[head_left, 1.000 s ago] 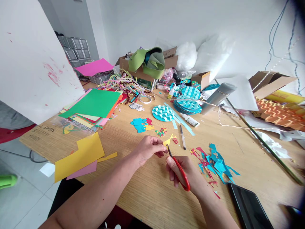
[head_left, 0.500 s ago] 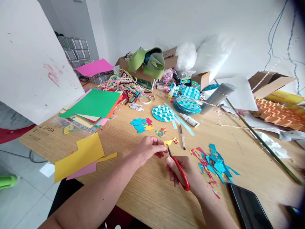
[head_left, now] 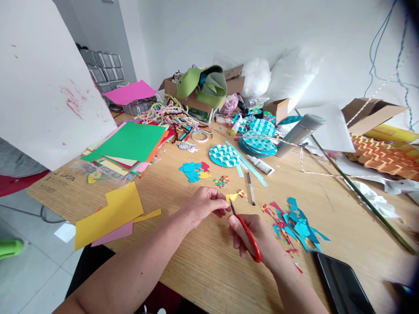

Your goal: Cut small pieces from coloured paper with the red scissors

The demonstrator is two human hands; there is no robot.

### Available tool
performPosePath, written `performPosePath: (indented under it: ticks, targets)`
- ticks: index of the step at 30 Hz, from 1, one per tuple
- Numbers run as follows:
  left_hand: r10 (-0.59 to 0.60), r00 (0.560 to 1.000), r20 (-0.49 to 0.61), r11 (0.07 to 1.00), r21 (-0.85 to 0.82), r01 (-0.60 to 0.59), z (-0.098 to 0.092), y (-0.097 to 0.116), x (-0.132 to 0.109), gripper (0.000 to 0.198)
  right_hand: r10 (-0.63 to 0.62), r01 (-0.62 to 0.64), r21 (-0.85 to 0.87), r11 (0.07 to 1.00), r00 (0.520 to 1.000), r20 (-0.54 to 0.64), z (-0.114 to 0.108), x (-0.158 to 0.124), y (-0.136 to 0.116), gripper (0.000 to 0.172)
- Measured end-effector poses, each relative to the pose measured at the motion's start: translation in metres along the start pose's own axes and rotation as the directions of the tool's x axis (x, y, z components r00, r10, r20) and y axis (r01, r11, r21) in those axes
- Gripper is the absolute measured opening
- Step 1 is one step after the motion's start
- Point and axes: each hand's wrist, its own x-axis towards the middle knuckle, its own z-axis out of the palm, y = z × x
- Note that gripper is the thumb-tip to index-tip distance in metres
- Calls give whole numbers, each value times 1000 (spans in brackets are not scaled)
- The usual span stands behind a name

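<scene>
My right hand [head_left: 245, 235] is closed round the red-handled scissors [head_left: 250, 240], whose dark blades point up and left. A small piece of yellow paper [head_left: 228, 198] is pinched in my left hand [head_left: 209, 203], right at the scissor tips; the fingers hide part of it. Just beyond lie yellow and red paper scraps [head_left: 240, 193] and a pen [head_left: 251, 188]. Farther up are blue fish cutouts [head_left: 190, 172], a yellow cutout [head_left: 205, 175], a red cutout [head_left: 204, 166] and a little heap of paper bits [head_left: 221, 181].
Blue and red offcuts [head_left: 299, 224] lie right of my hands, near a black phone [head_left: 343, 283]. Yellow sheets [head_left: 111, 213] and stacked coloured paper [head_left: 127, 141] are on the left. A glue tube [head_left: 261, 165], honeycomb paper discs [head_left: 224, 155] and a grey cylinder [head_left: 299, 133] stand farther back.
Hardly anything differs. The red scissor handle has shifted very slightly right and down; my left hand stays in place with the yellow paper.
</scene>
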Motion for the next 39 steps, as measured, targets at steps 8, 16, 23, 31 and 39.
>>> performPosePath:
  ticks: [8, 16, 23, 31, 39]
  targets:
    - [-6, 1000, 8, 1000, -17, 6, 1, 1, -1, 18, 13, -13, 12, 1000, 1000, -2, 0, 1, -3, 52]
    - [-3, 1000, -13, 1000, -17, 2, 1, -1, 0, 20, -6, 6, 2, 1000, 1000, -6, 1, 1, -1, 52]
    - [-3, 1000, 9, 1000, -4, 3, 1, 0, -1, 19, -20, 20, -5, 1000, 1000, 1, -1, 2, 1, 51]
    - [-13, 1000, 2, 1000, -21, 13, 0, -1, 0, 19, -5, 5, -8, 1000, 1000, -5, 0, 2, 0, 53]
    - [-31, 999, 15, 999, -36, 31, 1, 0, -1, 20, 3, -3, 9, 1000, 1000, -27, 0, 1, -1, 50]
